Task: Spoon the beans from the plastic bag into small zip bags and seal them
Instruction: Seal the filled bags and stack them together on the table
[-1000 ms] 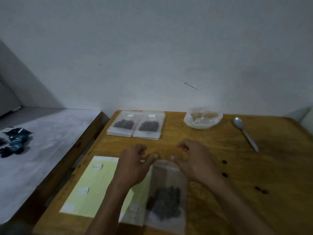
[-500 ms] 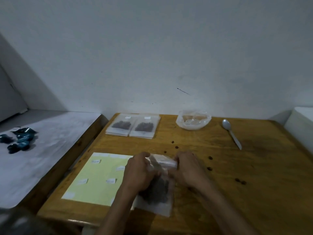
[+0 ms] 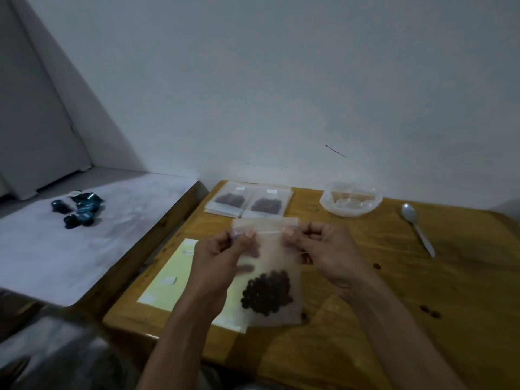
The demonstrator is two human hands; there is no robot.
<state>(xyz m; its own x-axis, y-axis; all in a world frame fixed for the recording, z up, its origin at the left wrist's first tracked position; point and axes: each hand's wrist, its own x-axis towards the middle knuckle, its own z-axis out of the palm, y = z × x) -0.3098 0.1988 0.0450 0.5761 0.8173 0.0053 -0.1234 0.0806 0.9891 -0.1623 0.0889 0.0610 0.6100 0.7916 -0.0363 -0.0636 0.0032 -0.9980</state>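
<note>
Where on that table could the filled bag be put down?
Bare wood lies between the sealed bags and the plastic bag, and on the table's right side below the spoon, apart from stray beans. The near left is crowded by the yellow sheet.

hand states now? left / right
Left hand: fingers pinch the zip bag at its top strip.
Right hand: fingers pinch the same strip.

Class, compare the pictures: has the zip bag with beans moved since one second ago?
Yes. The zip bag has been lifted off the table; both hands pinch its top strip, nearer the filled bags.
</note>
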